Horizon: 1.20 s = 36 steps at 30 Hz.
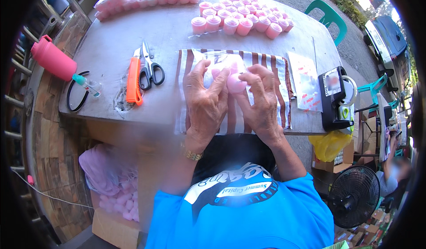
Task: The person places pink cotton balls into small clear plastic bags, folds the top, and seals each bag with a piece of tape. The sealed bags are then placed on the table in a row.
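Your left hand (205,101) at nine o'clock and right hand (262,99) at three grip the pink piece (236,85); probably light, pinch its sides.

Bright daylight, glare upper right, bent edges; blackened corners

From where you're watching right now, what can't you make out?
All in the head view:
- How many pink pieces the clear bag holds: fingers of the left hand and right hand cover parts of it.
- The bottom of the lower-left carton: buried under its pink contents.
- Part of the right-hand carton: behind the yellow bag.
- The far-right person: small, blurred.
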Each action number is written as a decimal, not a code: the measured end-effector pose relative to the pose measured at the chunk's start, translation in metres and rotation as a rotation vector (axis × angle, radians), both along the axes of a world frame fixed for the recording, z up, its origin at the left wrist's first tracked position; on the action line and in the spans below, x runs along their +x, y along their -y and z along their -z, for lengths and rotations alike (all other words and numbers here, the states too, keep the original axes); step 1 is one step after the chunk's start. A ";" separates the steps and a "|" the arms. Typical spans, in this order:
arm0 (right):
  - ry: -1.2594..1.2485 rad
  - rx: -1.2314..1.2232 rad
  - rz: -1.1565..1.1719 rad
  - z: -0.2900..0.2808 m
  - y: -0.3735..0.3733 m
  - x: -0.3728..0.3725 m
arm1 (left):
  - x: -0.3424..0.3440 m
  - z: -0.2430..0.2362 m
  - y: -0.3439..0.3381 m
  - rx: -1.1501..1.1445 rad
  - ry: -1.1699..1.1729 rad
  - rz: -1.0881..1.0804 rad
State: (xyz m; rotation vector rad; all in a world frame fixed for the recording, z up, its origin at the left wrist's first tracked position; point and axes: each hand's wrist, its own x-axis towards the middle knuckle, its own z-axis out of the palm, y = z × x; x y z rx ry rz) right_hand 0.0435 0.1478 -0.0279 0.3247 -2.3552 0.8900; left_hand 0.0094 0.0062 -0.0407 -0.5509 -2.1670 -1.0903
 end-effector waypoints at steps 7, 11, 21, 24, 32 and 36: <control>-0.048 0.107 -0.015 0.006 -0.005 -0.027 | 0.003 -0.001 0.002 0.063 0.062 0.080; 0.020 0.150 0.075 -0.007 0.000 -0.029 | 0.001 0.002 0.000 0.049 0.028 0.089; 0.457 0.100 -0.481 -0.059 -0.068 -0.086 | 0.002 0.005 0.004 0.011 0.039 -0.040; 0.340 0.070 -0.029 -0.051 -0.070 -0.143 | 0.005 0.001 0.002 0.002 0.062 -0.064; 0.123 0.225 0.127 -0.021 -0.065 -0.145 | 0.010 0.000 0.005 -0.074 0.129 -0.149; 0.107 -0.042 0.054 -0.047 -0.043 -0.049 | 0.013 0.002 0.008 -0.009 0.135 -0.120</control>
